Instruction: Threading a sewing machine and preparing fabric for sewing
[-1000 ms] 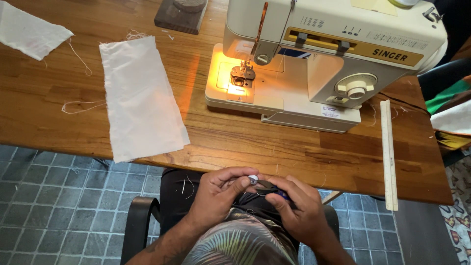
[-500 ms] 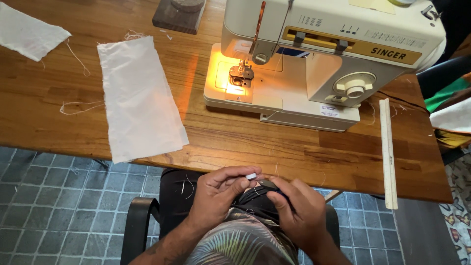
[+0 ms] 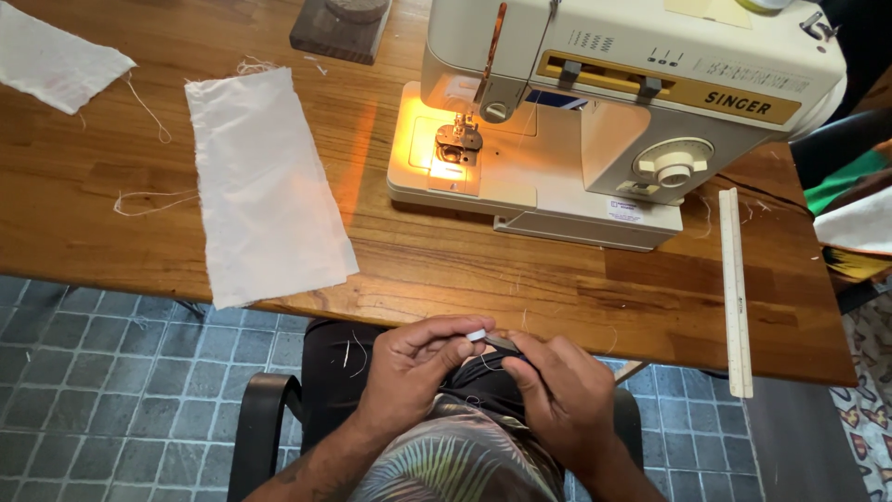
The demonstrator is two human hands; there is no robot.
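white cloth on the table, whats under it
The white cloth lies flat on the wooden table, its near corner overhanging the edge above the tiled floor. Anything beneath the cloth is covered.

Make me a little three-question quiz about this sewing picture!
1. True or false: the white cloth lies under the needle of the sewing machine.
2. Which side of the machine is the ruler on: left or right?
3. What do the left hand and right hand pinch between them?

Key
1. False: it lies flat on the table, left of the machine.
2. Right.
3. A small white piece and dark fabric.
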